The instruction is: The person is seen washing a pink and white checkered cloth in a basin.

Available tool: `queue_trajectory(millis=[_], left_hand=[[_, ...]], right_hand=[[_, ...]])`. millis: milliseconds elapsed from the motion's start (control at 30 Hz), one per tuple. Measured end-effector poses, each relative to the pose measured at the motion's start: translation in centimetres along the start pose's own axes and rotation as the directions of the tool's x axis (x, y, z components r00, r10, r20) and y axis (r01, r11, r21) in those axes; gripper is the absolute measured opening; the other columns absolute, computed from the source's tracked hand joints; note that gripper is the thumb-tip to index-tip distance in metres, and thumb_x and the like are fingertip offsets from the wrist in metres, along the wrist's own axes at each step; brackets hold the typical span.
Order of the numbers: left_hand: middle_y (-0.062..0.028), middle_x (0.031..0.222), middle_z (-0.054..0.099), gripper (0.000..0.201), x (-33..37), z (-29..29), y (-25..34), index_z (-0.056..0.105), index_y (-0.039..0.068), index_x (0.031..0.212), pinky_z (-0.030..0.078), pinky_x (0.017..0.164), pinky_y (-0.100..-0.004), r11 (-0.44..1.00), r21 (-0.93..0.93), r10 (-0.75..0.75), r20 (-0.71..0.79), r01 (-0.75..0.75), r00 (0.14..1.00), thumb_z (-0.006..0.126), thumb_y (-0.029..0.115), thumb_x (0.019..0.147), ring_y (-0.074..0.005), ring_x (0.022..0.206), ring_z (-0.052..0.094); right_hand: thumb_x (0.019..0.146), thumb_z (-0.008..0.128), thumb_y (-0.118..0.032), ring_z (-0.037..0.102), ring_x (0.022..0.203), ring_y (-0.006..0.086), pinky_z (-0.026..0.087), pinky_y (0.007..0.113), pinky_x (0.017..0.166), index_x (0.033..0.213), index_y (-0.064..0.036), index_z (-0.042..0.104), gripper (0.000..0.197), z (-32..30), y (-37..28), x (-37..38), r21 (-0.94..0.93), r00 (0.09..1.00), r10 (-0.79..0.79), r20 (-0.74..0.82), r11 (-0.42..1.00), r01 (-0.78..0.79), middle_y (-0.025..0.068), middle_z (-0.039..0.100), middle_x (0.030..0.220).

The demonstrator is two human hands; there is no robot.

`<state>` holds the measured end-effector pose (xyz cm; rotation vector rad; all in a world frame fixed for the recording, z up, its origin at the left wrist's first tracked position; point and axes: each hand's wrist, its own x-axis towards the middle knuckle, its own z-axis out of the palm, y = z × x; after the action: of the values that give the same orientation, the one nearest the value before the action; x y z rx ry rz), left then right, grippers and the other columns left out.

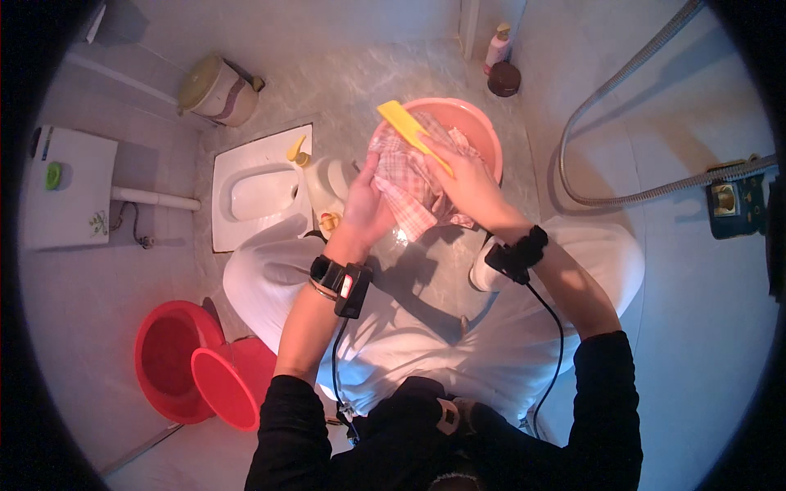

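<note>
A pink checked cloth (397, 176) is bunched over the near part of a pink basin (483, 123) on the floor, with one corner hanging past the rim towards me. My left hand (366, 206) grips the cloth along its left side, the fingers partly hidden by the fabric. In my right hand (463, 182) is a yellow scrubbing brush (401, 121), held by its handle and lying across the top of the cloth. Its bristles do not show. Black straps with small devices and cables sit on both wrists.
Left of the basin stand a white bottle with a yellow pump (300, 153) and a squat toilet (254, 195). Behind are a lidded bin (219, 90), a pink bottle (497, 51) and a brown jar (504, 79). Red buckets (173, 356) stand lower left; a metal hose (565, 155) hangs right.
</note>
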<state>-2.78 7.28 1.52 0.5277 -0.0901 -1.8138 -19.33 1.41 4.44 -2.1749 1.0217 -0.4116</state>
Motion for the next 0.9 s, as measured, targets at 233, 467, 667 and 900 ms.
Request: queue_trajectory(millis=[233,467,667,900], left_hand=[[-0.0140,0.126,0.049,0.052,-1.0,-1.4,1.9,0.040,0.005,0.129,0.036,0.100,-0.0428,1.000,0.001,0.013,0.194,-0.014,0.981,0.026,0.043,0.096,-0.0276,0.115,0.048],[-0.0144,0.126,0.049,0.053,-0.4,0.6,0.5,0.039,0.003,0.130,0.036,0.100,-0.0425,0.999,-0.025,-0.043,0.013,0.044,0.999,0.028,0.042,0.096,-0.0279,0.116,0.048],[-0.0146,0.128,0.048,0.054,-1.0,-0.2,1.0,0.037,0.003,0.132,0.035,0.101,-0.0426,0.999,0.038,0.011,0.021,-0.011,1.000,0.027,0.043,0.096,-0.0285,0.117,0.048],[-0.0153,0.129,0.047,0.052,-0.4,0.1,0.9,0.037,0.002,0.131,0.034,0.102,-0.0434,1.000,-0.012,-0.007,-0.009,0.007,1.000,0.027,0.040,0.097,-0.0298,0.118,0.046]], right_hand=[[0.088,0.054,-0.020,0.063,0.087,0.0294,0.047,0.036,0.076,0.126,-0.0192,0.052,0.038,1.3,-1.4,-2.9,0.231,0.991,-0.127,-0.050,0.963,0.135,0.0184,0.062,0.097],[0.088,0.053,-0.017,0.063,0.085,0.0290,0.047,0.036,0.076,0.127,-0.0138,0.051,0.039,-0.3,0.7,-0.1,0.287,0.993,0.090,-0.074,0.956,-0.065,0.0175,0.063,0.097],[0.089,0.053,-0.020,0.064,0.093,0.0224,0.048,0.032,0.081,0.127,-0.0150,0.050,0.039,1.3,-0.5,-2.1,-0.034,0.956,-0.258,-0.138,0.966,0.255,0.0158,0.063,0.100],[0.089,0.053,-0.020,0.061,0.093,0.0250,0.045,0.032,0.081,0.126,-0.0172,0.052,0.037,0.4,1.5,-1.0,0.313,0.990,0.078,-0.116,0.949,-0.038,0.0166,0.061,0.107]])
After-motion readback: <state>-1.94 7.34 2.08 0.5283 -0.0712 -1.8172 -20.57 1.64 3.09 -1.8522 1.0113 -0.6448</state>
